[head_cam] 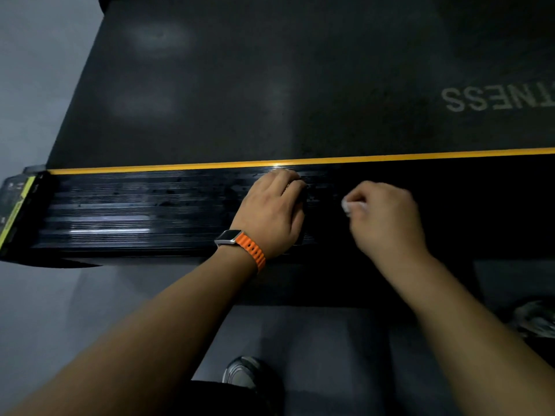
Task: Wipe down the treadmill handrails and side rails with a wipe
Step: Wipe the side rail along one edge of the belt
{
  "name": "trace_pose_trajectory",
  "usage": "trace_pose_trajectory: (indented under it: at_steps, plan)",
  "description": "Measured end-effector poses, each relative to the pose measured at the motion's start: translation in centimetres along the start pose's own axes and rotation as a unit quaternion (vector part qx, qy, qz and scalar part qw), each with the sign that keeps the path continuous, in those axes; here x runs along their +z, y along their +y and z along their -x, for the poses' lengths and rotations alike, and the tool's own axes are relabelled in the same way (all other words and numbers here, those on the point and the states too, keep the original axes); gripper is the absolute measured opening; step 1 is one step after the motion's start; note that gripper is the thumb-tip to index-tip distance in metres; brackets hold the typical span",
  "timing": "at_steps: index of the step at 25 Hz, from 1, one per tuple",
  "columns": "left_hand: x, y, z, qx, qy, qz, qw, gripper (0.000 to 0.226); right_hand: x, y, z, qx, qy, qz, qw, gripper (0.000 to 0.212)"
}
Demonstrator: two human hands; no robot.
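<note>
Wipe in hand over a treadmill's side rail
At centre frame, the right hand pinches a small white wipe in curled fingers over the ribbed black rail; the left hand, wearing an orange-strapped watch, rests on the rail just beside it, fingers bent, its grip impossible to tell in the dark

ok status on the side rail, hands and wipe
Left hand resting on side rail, fingers curled, grip unclear. Right hand pinching white wipe at the rail. Nothing seen in the way.
</note>
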State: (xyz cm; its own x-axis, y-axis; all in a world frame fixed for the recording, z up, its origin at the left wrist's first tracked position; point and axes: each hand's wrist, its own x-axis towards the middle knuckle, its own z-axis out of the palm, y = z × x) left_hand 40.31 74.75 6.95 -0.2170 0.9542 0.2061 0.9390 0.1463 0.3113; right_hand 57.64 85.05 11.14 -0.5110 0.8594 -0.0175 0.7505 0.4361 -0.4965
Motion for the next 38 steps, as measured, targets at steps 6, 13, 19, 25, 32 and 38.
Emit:
trace_pose_trajectory:
  at_steps: [6,13,19,25,32,38]
  plan:
    - [0.0,0.0,0.1,-0.002,-0.004,0.004,1.000,0.035,-0.5,0.6,-0.1,-0.007,-0.010,-0.012,1.000,0.008]
    - [-0.1,0.0,0.1,-0.007,-0.015,0.006,1.000,0.038,0.5,-1.9,-1.3,0.014,-0.021,-0.012,1.000,0.006]
    - [-0.2,0.1,0.1,-0.004,-0.015,0.008,1.000,0.038,-2.3,-0.3,-2.2,0.077,-0.054,0.035,0.995,0.005]
    - [-0.1,0.1,0.0,-0.002,-0.020,0.009,1.000,0.039,1.1,-3.8,-1.7,0.007,-0.043,0.040,0.998,0.007]
    - [0.0,-0.1,0.0,0.003,0.001,0.013,1.000,0.035,-3.8,2.4,-2.2,0.130,-0.016,0.045,0.990,0.006]
    - [0.0,0.0,-0.1,0.005,-0.006,0.016,1.000,0.038,2.0,-4.9,-3.2,0.012,-0.037,0.037,0.999,0.010]
